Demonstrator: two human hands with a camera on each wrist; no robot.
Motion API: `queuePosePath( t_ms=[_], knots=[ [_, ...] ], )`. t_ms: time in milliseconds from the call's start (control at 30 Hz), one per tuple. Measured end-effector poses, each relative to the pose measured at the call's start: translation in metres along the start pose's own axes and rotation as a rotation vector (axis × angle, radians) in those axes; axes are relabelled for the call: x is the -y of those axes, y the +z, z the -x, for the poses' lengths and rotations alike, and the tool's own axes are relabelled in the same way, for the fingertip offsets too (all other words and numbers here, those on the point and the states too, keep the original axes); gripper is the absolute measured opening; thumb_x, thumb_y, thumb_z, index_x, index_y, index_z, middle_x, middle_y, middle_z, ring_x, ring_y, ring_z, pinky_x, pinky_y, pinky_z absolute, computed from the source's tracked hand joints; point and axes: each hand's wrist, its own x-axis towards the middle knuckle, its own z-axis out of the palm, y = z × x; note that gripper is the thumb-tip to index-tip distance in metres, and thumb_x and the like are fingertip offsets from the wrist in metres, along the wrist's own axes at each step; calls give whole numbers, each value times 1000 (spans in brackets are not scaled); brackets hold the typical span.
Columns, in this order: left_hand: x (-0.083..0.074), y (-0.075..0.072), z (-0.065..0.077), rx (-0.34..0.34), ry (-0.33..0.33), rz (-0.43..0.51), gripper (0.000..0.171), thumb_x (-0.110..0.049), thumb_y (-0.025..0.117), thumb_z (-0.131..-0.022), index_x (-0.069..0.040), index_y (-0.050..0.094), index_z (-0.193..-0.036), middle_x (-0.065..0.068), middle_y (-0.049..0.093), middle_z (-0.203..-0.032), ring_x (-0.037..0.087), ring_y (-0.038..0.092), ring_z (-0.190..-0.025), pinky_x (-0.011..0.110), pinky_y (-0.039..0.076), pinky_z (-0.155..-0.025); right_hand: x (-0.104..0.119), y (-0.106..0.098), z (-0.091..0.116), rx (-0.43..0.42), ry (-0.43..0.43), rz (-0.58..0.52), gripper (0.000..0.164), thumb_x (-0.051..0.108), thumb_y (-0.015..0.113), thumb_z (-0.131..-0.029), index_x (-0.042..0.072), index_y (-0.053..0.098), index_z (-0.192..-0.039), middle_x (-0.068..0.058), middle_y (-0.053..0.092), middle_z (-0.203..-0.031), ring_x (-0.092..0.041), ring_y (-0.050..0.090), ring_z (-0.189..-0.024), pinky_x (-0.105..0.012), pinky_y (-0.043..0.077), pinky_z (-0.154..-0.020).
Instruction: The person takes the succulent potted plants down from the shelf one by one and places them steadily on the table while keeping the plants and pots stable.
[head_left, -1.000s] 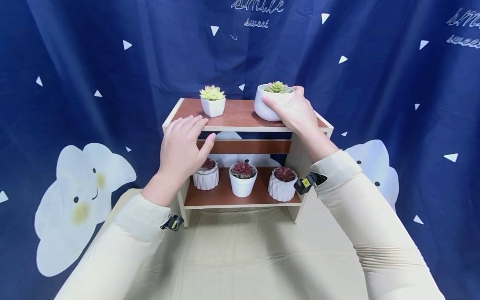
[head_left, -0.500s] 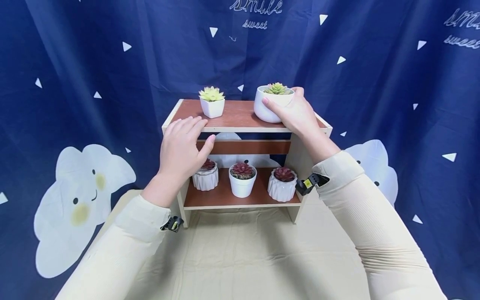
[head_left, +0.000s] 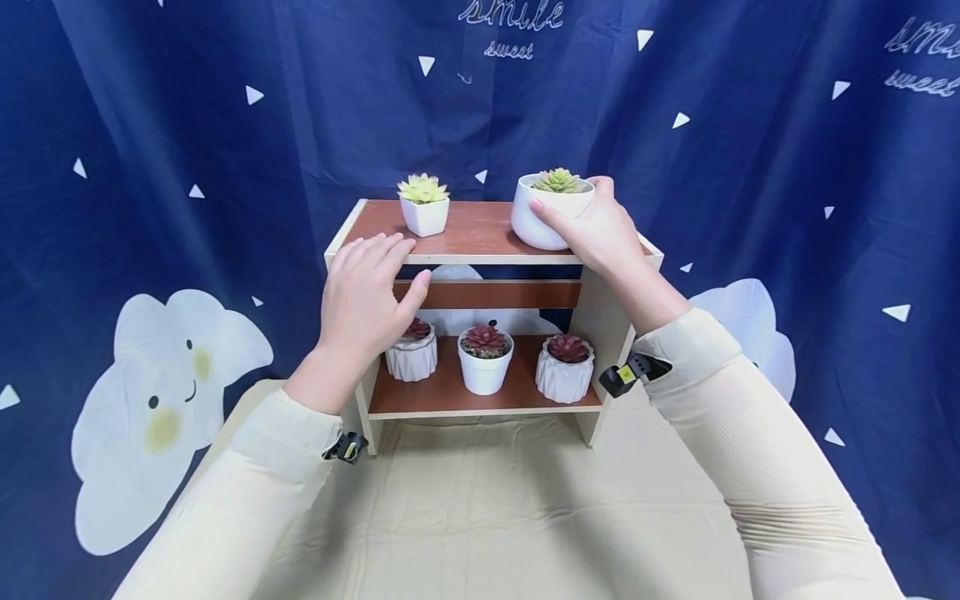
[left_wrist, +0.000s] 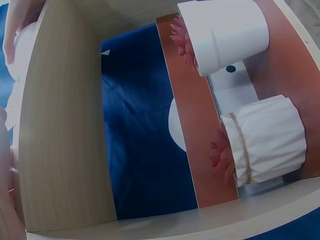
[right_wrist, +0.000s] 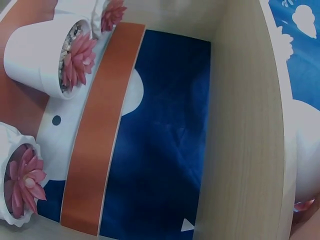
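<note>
My right hand (head_left: 600, 233) grips a rounded white pot (head_left: 538, 223) with a green succulent (head_left: 557, 180), thumb across the near side and fingers behind it. The pot is at the right of the wooden shelf's top board (head_left: 476, 237); part of it shows at the edge of the right wrist view. At the board's front left my left hand (head_left: 363, 292) lies with fingers extended over the edge, holding nothing. Just behind those fingertips stands a small angular white pot (head_left: 425, 218) with a yellow-green succulent (head_left: 423, 188).
On the lower board (head_left: 446, 402) stand a ribbed pot (head_left: 412, 358), a smooth pot (head_left: 483, 373) and another ribbed pot (head_left: 564, 380), all white with dark red succulents. Beige cloth (head_left: 465, 508) lies below the shelf; a blue curtain (head_left: 300, 125) hangs behind.
My right hand has shifted the rounded pot slightly to the right and toward the board's front edge. My left hand has stayed in place.
</note>
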Motion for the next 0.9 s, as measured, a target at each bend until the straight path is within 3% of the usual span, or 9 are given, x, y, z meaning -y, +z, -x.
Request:
queuePosePath(
  t_ms=[567, 900],
  knots=[
    [0, -1, 2, 9, 3, -9, 55, -47, 51, -96, -9, 64, -134, 13, 62, -137, 32, 52, -129, 45, 31, -115, -6, -12, 17, 4, 4, 13, 118, 86, 56, -71, 15, 18, -156, -16, 48, -145, -32, 48, -125, -54, 40, -101],
    [0, 0, 1, 6, 5, -11, 55, -48, 51, -96, -10, 64, -134, 12, 62, -137, 32, 52, -129, 45, 31, -115, -13, -23, 26, 4, -50, -5, 113, 81, 58, -76, 12, 17, -156, -19, 50, -142, -33, 49, -122, -50, 42, -97]
  ],
)
